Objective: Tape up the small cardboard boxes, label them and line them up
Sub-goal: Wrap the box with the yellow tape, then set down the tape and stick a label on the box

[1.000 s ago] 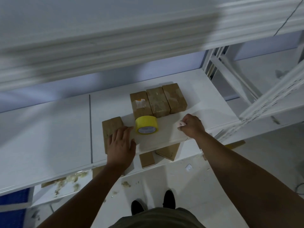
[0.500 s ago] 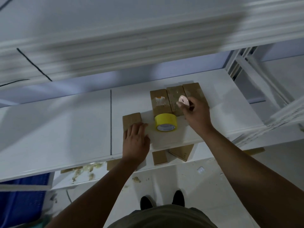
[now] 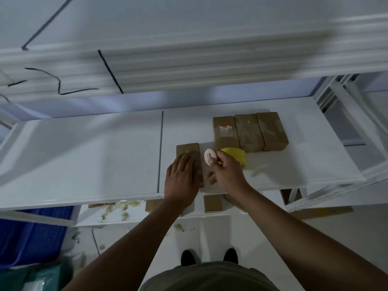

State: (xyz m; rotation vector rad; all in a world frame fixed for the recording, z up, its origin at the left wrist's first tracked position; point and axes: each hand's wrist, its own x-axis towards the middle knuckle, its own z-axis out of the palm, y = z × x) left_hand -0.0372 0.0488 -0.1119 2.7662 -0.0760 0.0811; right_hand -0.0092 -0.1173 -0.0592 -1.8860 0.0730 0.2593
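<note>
On the white shelf (image 3: 84, 156) a small cardboard box (image 3: 186, 150) lies under my left hand (image 3: 181, 179), whose flat fingers rest on its top. My right hand (image 3: 227, 171) pinches a round pale sticker (image 3: 210, 157) just to the right of that box. Behind my right hand stands a yellow tape roll (image 3: 236, 156). Three more cardboard boxes (image 3: 249, 133) are lined up side by side at the back right; the leftmost bears a white label.
An upper shelf overhangs the work area close above. White shelf posts (image 3: 346, 106) rise at the right. More small boxes (image 3: 212, 203) sit on a lower shelf below. A blue crate (image 3: 33, 234) stands at lower left. Scraps litter the floor.
My right hand carried the round sticker from over the row of three boxes leftward and nearer, to beside the box under my left hand. The left hand stayed on its box.
</note>
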